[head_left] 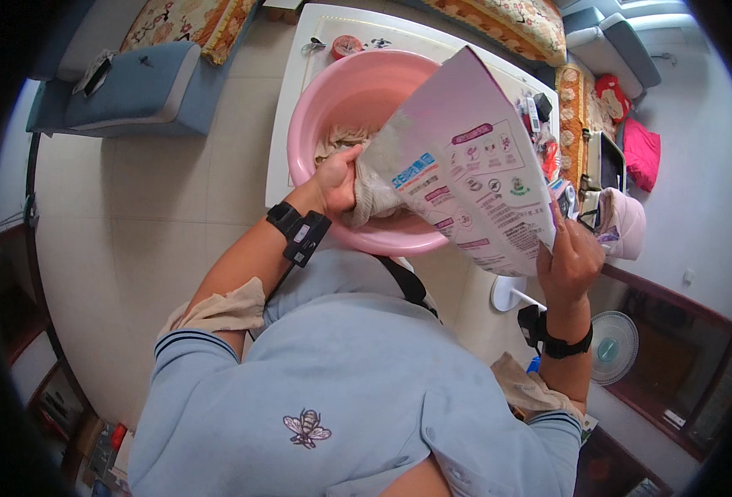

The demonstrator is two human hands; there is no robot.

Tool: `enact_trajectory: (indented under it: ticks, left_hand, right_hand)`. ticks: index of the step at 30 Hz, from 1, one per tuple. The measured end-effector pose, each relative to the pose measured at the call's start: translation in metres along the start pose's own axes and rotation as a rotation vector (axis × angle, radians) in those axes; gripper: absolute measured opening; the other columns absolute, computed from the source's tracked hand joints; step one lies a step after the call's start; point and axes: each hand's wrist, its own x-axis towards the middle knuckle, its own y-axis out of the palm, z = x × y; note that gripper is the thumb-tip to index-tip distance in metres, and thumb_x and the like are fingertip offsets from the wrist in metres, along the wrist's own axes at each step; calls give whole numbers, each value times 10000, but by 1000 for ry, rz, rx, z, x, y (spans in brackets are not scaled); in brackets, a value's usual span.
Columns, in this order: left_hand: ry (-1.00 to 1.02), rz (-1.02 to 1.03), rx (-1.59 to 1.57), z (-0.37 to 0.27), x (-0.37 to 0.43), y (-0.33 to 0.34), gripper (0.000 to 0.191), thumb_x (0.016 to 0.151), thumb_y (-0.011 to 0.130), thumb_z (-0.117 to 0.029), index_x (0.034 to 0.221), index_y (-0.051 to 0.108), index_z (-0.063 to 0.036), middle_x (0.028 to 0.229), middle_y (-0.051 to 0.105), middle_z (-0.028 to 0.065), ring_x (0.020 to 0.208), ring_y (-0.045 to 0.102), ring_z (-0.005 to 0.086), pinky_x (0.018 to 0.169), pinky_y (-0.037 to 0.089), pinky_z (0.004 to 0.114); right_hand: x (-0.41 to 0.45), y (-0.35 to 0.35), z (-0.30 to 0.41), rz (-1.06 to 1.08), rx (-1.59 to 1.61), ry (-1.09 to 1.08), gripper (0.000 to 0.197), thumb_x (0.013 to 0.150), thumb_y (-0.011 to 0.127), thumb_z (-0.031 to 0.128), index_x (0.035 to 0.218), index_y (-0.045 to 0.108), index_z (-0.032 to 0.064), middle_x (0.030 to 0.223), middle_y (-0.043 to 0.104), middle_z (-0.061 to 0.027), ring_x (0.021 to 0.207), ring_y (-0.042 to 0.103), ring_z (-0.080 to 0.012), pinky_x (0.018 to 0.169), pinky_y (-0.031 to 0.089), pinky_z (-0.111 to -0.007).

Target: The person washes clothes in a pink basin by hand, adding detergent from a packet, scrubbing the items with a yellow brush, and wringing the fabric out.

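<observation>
A large pink plastic basin point(307, 118) stands on a white table in front of me, with a beige cloth point(373, 192) inside it. My left hand point(339, 180) grips a bunch of this cloth at the near left side of the basin. My right hand point(569, 251) pinches the lower right edge of a big pink and white printed packet point(474, 164), which probably holds washing powder. The packet is tilted over the basin's right half and hides that part of it. Its upper left part reaches the cloth, and whether powder is coming out cannot be told.
The white table point(285, 87) carries a red round tin point(346, 46) behind the basin and small packages at its right end. A blue sofa point(136, 87) is at the left. An open case point(605, 164) lies beyond the right end; a white fan point(614, 348) stands at my right.
</observation>
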Motion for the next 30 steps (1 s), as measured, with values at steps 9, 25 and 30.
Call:
enact_trajectory:
  ticks: [9, 25, 30]
  left_hand:
    - [-8, -34, 35, -1, -3, 4, 532, 1023, 244, -376, 1412, 346, -27, 1433, 401, 192, 1320, 397, 354, 1124, 278, 503]
    - [-8, 1, 48, -1, -2, 3, 517, 1022, 254, -360, 1386, 376, -14, 1418, 411, 199, 1307, 414, 353, 1104, 313, 519]
    - [-12, -10, 67, -5, -9, 4, 527, 1021, 260, -362, 1401, 372, -14, 1423, 412, 197, 1318, 406, 339, 1123, 280, 509]
  right_hand:
    - [-8, 8, -9, -109, -70, 39, 461, 657, 605, 18, 1114, 662, 33, 718, 558, -98, 601, 580, -260, 534, 461, -364]
    - [-73, 23, -42, -225, -28, 249, 253, 783, 645, 20, 1031, 636, -29, 867, 658, -188, 728, 646, -353, 631, 514, -385]
    - [-133, 33, -52, -441, 54, 451, 203, 854, 605, 57, 1020, 638, -56, 900, 681, -171, 766, 665, -302, 693, 519, -348]
